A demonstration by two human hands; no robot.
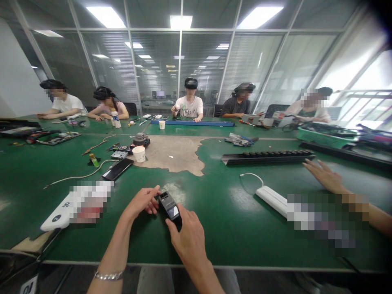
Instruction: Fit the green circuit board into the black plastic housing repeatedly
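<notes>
A small black boxy device [168,205] with a pale shiny rectangle near its lower end lies at an angle over the green table in front of me. My right hand [189,232] grips its lower end, thumb on the near side and fingers on the far side. My left hand [144,202], a silver bracelet on its wrist, is at the upper left corner. Its fingers are apart and loosely bent, and the index fingertip is at the device's edge. Whether that fingertip presses on it I cannot tell.
A white power strip [271,200] lies right, a co-worker's hand [324,175] beyond it. A black phone [118,169], paper cup [139,154] and white pixelated item [59,214] are left. A black rail [266,157] lies farther back; several people sit opposite.
</notes>
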